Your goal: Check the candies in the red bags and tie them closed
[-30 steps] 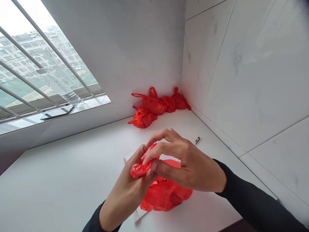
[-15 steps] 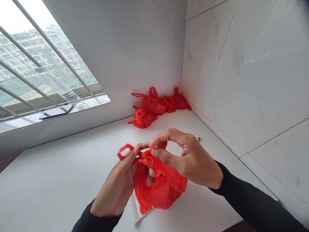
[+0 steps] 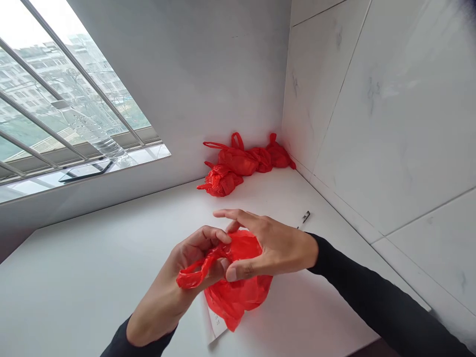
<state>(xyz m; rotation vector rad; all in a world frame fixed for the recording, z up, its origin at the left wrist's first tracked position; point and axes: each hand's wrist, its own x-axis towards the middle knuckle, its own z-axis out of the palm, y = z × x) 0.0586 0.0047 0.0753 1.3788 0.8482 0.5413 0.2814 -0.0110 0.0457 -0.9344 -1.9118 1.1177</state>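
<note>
A red plastic bag [image 3: 243,292] hangs crumpled in front of me, above the white table. My left hand [image 3: 186,272] is closed on its gathered top, and one handle loop sticks out to the left past the thumb. From the right, my right hand [image 3: 267,245] reaches over the bag with thumb and fingers spread apart. Its thumb lies close by the gathered neck; whether it touches the plastic I cannot tell. Beneath the bag lies a sheet of paper with printing [image 3: 216,325], mostly hidden.
Several knotted red plastic bags [image 3: 238,162] lie along the back wall near the corner. A small dark and metal object [image 3: 306,216] rests right of my hands. On the window sill stand a clear water bottle [image 3: 94,134] and a flat dark-edged object [image 3: 85,170].
My right hand has opened from a finger-and-thumb hold on the bag and spread over it. My left hand has turned, and the handle loop has dropped lower.
</note>
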